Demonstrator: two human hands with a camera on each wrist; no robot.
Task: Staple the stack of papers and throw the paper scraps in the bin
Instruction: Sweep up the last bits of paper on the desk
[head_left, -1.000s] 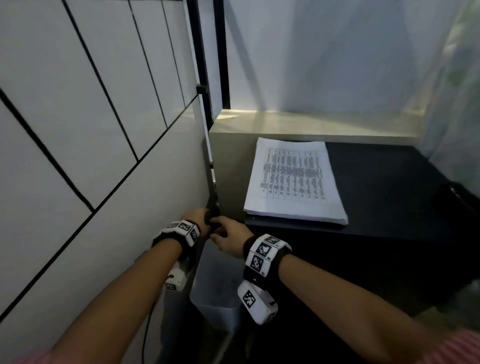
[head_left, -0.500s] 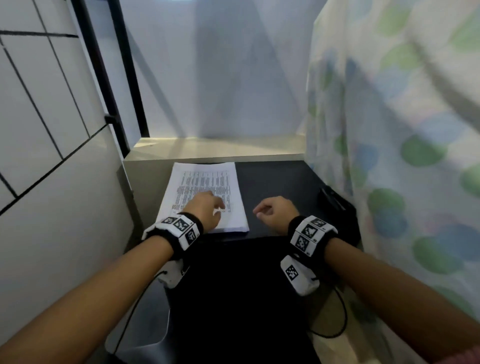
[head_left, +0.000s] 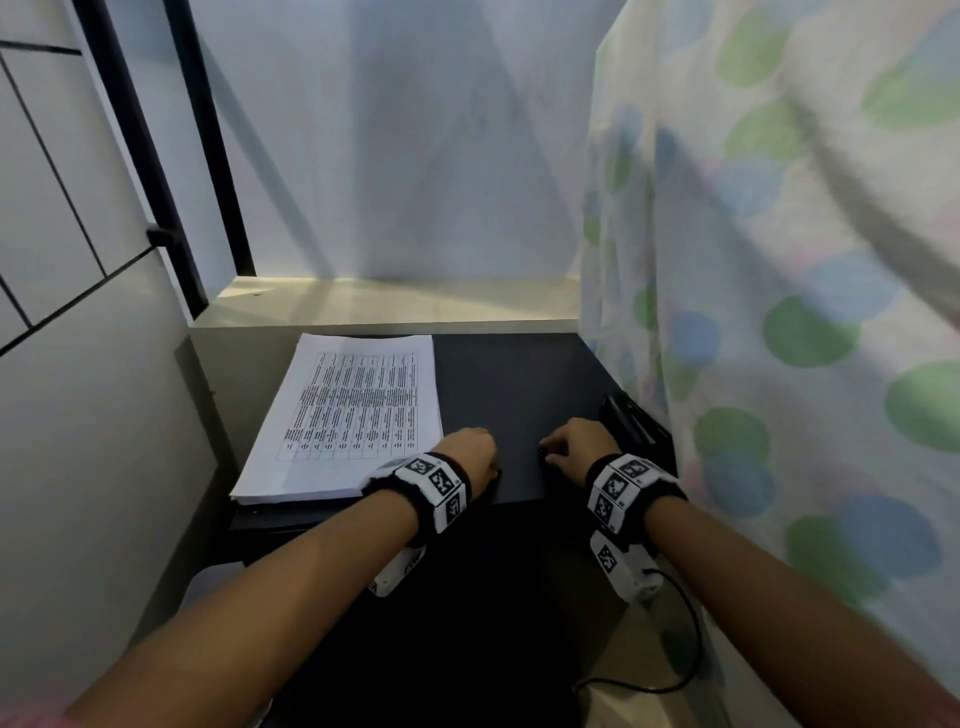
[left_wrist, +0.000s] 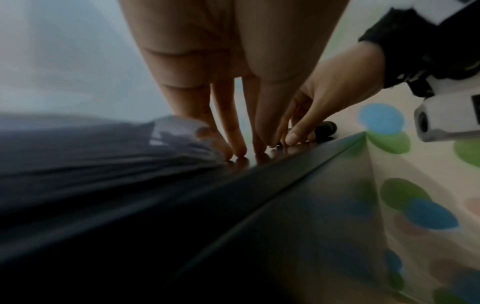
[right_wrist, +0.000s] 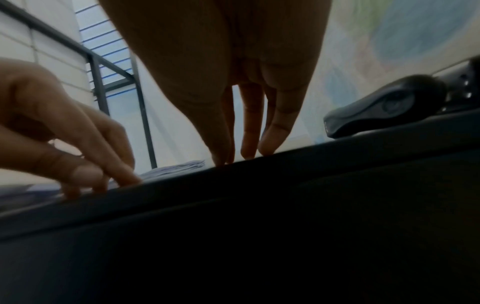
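Both hands have come off the papers and away from the bin side since the earlier frames, and the view has swung back onto the bench. Now the left hand (head_left: 470, 457) rests its fingertips (left_wrist: 240, 152) on the dark bench (head_left: 519, 384) just right of the stack of papers (head_left: 353, 415), near the stack's front corner, fingers straight and holding nothing. Further right of the stack, the right hand (head_left: 579, 449) also stands on its fingertips (right_wrist: 248, 155) at the bench's front edge, fingers extended and empty as far as the wrist views show. Beyond it, well right of the stack against the spotted curtain (head_left: 779, 312), lies a black stapler (head_left: 631, 423), untouched. No scraps show on the bench and the bin is out of view, so the scrap clearing looks done. Whether the stack is stapled cannot be told; no staple is visible at this sharpness. Judging by both hands being empty and the stapler beside the right one, stapling may be what remains.
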